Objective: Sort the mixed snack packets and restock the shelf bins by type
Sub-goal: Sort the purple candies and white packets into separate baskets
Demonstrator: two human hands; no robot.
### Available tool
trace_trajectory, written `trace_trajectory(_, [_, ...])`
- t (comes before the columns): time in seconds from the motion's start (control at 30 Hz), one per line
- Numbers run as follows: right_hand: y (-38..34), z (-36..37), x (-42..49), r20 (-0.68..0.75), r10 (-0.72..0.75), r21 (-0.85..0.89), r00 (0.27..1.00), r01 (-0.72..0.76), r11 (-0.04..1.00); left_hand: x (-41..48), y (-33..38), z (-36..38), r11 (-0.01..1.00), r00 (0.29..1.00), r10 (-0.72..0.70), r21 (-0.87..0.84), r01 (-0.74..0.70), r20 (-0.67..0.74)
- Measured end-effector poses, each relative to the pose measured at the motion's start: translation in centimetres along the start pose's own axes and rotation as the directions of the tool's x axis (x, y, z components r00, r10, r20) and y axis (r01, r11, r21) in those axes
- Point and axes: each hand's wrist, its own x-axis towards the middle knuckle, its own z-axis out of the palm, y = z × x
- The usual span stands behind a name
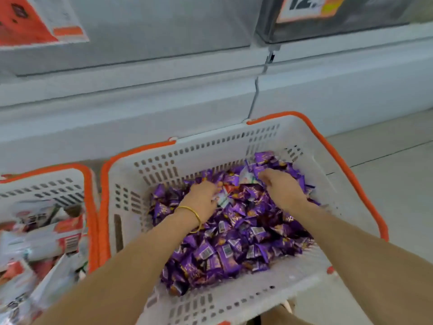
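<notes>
Both our hands are down in the white, orange-rimmed basket (234, 141), which is heaped with purple packets (234, 242). Our left hand (203, 195) has its fingers and thumb curled round a white-and-red packet (225, 198) lying among the purple ones. Our right hand (281, 188) is dug into the heap at the far side, fingertips buried just beside another pale packet (247, 178). We cannot tell whether it holds anything.

The main risk, as we judge it, is a mixed grab. The odd packets sit tight against purple ones, so a hurried pinch could lift a purple packet along with them and carry it into the wrong lot. The second basket (91, 207) on our left, touching this one, holds red and white packets (46, 242), and a stray purple one could easily be lost among them.

Stirring the heap could also bury other odd packets deeper, where we would miss them. The packets look slick and crinkly, so a loose grip on the way across the rims might drop one onto the floor (398, 184).
</notes>
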Motion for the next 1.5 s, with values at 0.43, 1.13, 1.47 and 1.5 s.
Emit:
trace_trajectory(0.43, [0.8, 5.7, 6.7, 0.092, -0.19, -0.492, 0.977, 0.211, 0.844, 8.7, -1.1, 6.4, 0.717, 0.958, 0.273, 0.645, -0.263, 0.087])
trace_trajectory(1.13, [-14.8, -7.5, -9.0, -0.275, 0.054, 0.747, 0.96, 0.178, 0.641, -16.4, -4.3, -14.0, 0.949, 0.933, -0.238, -0.269, 0.165, -0.269])
trace_trajectory(1.47, [-34.2, -4.0, -13.0, 0.03, -0.37, 0.657, 0.929, 0.26, 0.708, -31.6, -13.6, -17.1, 0.739, 0.674, -0.659, -0.125, 0.662, -0.333])
trace_trajectory(1.5, [-33.3, -3.9, -12.7, 0.024, -0.353, 0.626, 0.935, 0.261, 0.735, -31.5, -13.6, -16.8, 0.726, 0.693, -0.661, -0.011, 0.687, -0.288])
